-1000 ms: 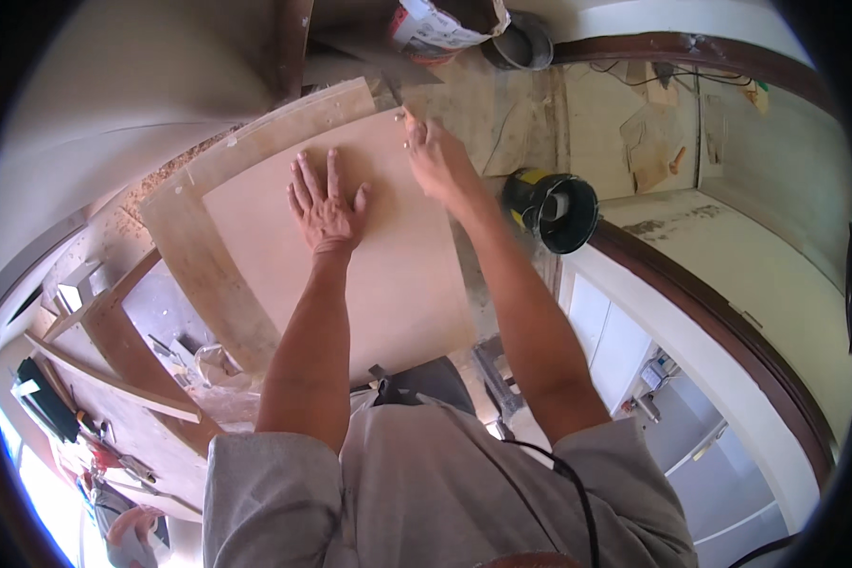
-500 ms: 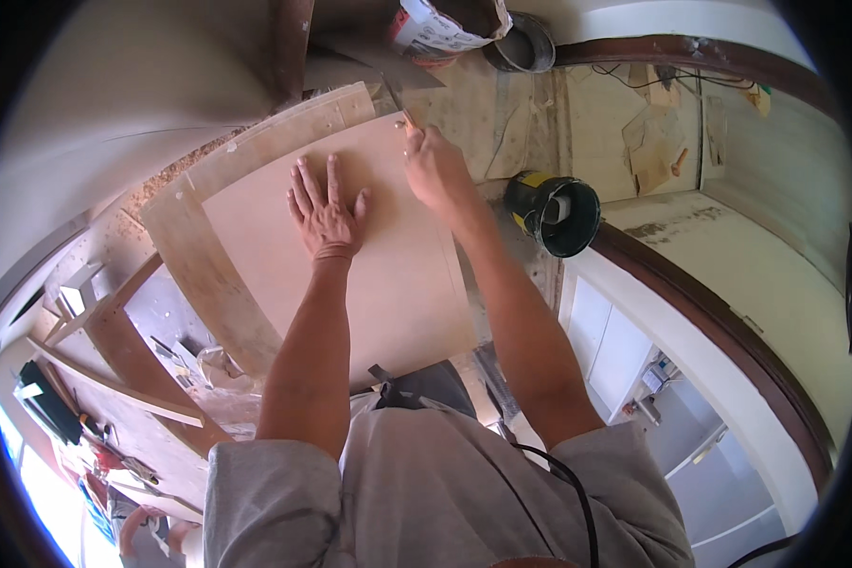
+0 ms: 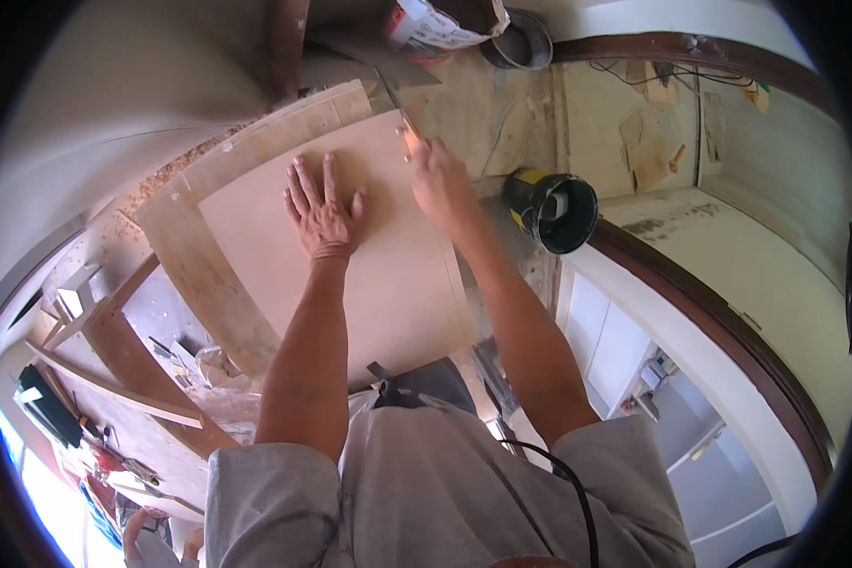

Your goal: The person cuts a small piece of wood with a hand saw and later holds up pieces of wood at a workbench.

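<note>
— Where do we have our hands?

— Our left hand [image 3: 325, 213] lies flat on the pale board [image 3: 388, 293], fingers spread and thumb out to the right. Our right hand [image 3: 439, 182] is curled round the handle of what looks like a saw [image 3: 410, 135], its thin blade pointing away from us at the board's far right corner.

— And the board itself?

— It lies in front of us on the worn wooden tabletop [image 3: 206, 275], its near edge close to our waist.

— Is the blade biting into it?

— We can't tell; we see it nearly edge-on, and our fist hides part of the handle.

— How would we handle this well?

— We'd want steady weight through the left palm, so the board can't shift or chatter, with that thumb well clear of the blade's path. It lies apart from it now. We should line up wrist, forearm and blade, and use long, light strokes rather than force.

— Anything near our arm?

— The dark bucket [image 3: 518, 201] is just to the right of our right forearm, so we should mind it.
</note>
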Tool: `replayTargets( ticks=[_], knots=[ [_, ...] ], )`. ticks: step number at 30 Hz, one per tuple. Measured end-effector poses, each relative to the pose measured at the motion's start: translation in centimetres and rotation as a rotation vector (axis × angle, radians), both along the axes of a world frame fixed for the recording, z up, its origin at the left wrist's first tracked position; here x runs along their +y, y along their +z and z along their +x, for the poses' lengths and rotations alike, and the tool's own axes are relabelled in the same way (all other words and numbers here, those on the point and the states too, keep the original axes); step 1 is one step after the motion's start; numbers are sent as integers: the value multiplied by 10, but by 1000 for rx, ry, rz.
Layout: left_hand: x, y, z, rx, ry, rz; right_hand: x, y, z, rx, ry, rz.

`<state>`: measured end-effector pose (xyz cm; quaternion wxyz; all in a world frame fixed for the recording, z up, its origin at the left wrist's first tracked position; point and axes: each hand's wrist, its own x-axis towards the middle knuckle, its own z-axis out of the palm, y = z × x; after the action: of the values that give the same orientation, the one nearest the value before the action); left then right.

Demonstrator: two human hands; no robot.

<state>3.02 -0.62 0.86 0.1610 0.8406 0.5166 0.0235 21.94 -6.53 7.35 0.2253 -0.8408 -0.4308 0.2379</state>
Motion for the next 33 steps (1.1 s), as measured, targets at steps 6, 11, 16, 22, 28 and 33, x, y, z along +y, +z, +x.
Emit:
replayTargets(
  ticks=[6, 11, 16, 22, 28, 33],
  knots=[
    [0, -7, -23, 33, 21, 36, -11, 67, -27, 203, -57, -104],
    [-3, -7, -34, 12, 34, 24, -104, 138, -75, 320, -219, -184],
    [-2, 2, -8, 25, -6, 8, -30, 26, -19, 24, 67, 86],
    [0, -3, -18, 54, 11, -1, 13, 57, -16, 229, -45, -133],
    [-1, -6, -36, 21, 35, 22, -109, 133, -76, 462, -283, -326],
    [0, 1, -13, 40, 7, -2, -30, 31, -33, 229, -189, -21]
  ],
)
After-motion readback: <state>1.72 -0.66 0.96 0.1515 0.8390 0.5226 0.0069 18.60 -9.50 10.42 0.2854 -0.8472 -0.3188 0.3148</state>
